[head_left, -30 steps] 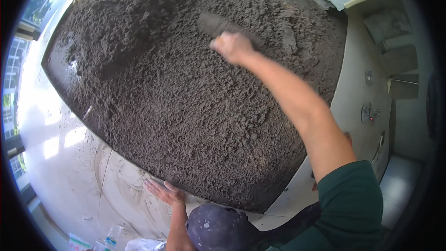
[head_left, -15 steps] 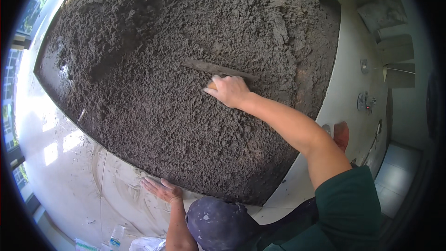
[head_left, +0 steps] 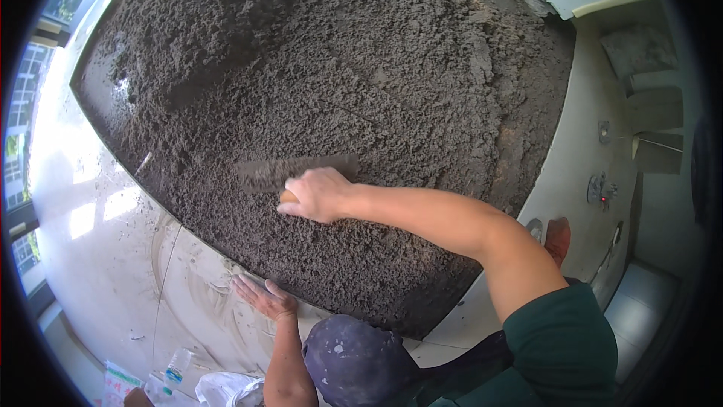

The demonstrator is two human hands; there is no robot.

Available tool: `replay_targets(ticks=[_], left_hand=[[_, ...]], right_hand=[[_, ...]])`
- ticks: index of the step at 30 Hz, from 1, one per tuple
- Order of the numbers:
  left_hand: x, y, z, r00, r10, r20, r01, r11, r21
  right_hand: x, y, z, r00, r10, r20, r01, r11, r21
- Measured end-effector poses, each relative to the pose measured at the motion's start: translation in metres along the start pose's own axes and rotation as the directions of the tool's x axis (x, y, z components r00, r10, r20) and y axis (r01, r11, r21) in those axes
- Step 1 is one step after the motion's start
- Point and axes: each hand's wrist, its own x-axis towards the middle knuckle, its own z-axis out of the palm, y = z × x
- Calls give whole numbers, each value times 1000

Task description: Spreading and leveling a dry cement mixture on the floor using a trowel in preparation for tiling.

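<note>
- Right hand (head_left: pixel 320 195) is gripping a flat, mortar-caked trowel (head_left: pixel 297 172) by its wooden handle, pressing it on coarse, crumbly grey mortar (head_left: pixel 361 68).
- Left hand (head_left: pixel 263 298) is lying spread flat, holding nothing, on smooth pale floor (head_left: pixel 113 256).

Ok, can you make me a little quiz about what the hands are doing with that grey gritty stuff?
1. True or false: the left hand is gripping the trowel.
2. What does the right hand hold? A) a hammer B) the trowel C) a brush
3. Fill in the gap: the left hand lies flat on the pale ___ beside the grey gritty mix.
Key: 1 false; 2 B; 3 floor.
</note>
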Motion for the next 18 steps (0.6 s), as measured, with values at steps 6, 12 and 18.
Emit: replay_targets(ticks=[6,12,18], left_hand=[[-1,3,6,999,30,-17,-31,999,-22],[-3,-4,5,998,66,-12,-66,997,27],[0,4,8,997,63,-53,-65,997,-34]], right_hand=[[50,136,-107,955,-48,-291,-79,909,-408],[15,236,-179,614,631,-474,-429,771,471],[-52,291,-208,324,516,-793,-729,671,139]])
